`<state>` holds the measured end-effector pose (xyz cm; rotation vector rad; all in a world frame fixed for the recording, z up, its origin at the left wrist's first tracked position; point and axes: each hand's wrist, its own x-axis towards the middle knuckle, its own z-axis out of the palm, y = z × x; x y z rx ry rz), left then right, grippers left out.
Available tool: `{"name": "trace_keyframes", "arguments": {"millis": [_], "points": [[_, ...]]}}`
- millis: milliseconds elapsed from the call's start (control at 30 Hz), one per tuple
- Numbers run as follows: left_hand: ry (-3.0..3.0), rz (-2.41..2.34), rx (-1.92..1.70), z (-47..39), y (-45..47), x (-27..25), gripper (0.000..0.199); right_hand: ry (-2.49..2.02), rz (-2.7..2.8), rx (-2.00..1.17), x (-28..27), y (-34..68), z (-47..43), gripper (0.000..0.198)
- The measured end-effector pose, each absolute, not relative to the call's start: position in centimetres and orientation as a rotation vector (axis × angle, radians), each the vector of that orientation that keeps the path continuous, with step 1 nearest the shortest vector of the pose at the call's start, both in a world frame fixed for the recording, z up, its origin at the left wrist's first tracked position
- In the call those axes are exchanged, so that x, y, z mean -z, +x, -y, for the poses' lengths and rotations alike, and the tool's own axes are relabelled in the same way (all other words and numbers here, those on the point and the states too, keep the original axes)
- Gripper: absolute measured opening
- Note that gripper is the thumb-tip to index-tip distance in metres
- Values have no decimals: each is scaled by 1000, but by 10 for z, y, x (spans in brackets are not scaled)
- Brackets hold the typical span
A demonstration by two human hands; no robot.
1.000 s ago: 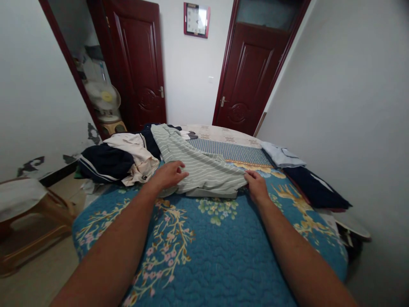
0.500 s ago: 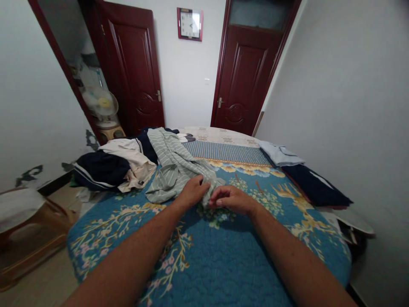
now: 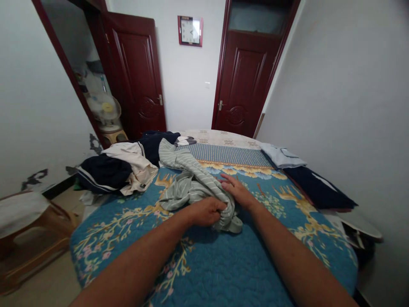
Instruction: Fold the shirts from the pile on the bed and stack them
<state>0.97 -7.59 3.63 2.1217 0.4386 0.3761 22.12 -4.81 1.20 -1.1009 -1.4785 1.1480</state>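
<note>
A pale green garment with white stripes [image 3: 188, 166] lies crumpled on the blue floral quilted cover [image 3: 230, 264], its far end stretching back to the left. My left hand [image 3: 207, 212] is closed on the near part of this garment, fingers wrapped in the cloth. Just to the right, my right hand [image 3: 236, 189] is open with its fingers extended beside the garment's right edge; whether the fingertips touch the cloth is hard to make out.
Dark and cream clothes [image 3: 134, 164] are heaped at the left edge. On the right lie a light blue folded garment [image 3: 283, 157] and a dark folded stack [image 3: 319, 187]. A stool [image 3: 35, 217] stands at the left, a fan [image 3: 107, 108] beyond the doorway.
The striped garment has been drawn nearer and to the right by my left hand, which has closed on it. My right hand has moved slightly away and its fingers have straightened.
</note>
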Motion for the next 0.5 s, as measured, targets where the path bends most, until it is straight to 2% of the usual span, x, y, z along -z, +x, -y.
{"name": "trace_keyframes", "arguments": {"millis": [100,167,233,333,500], "points": [[2160,-420,-351,79,10,-39,16,-1158,1652,-989,-13,213,49,31],[2193,-498,-348,79,6,-43,9,-1189,1535,-906,-14,215,45,19],[2263,-641,-355,78,2,-47,11,-1161,1263,-918,-15,225,37,19],[2421,-892,-381,77,0,-48,32,-1059,786,-867,-18,258,23,27],[2709,-984,-370,75,4,-39,21,-1030,536,-544,-25,323,19,25]]}}
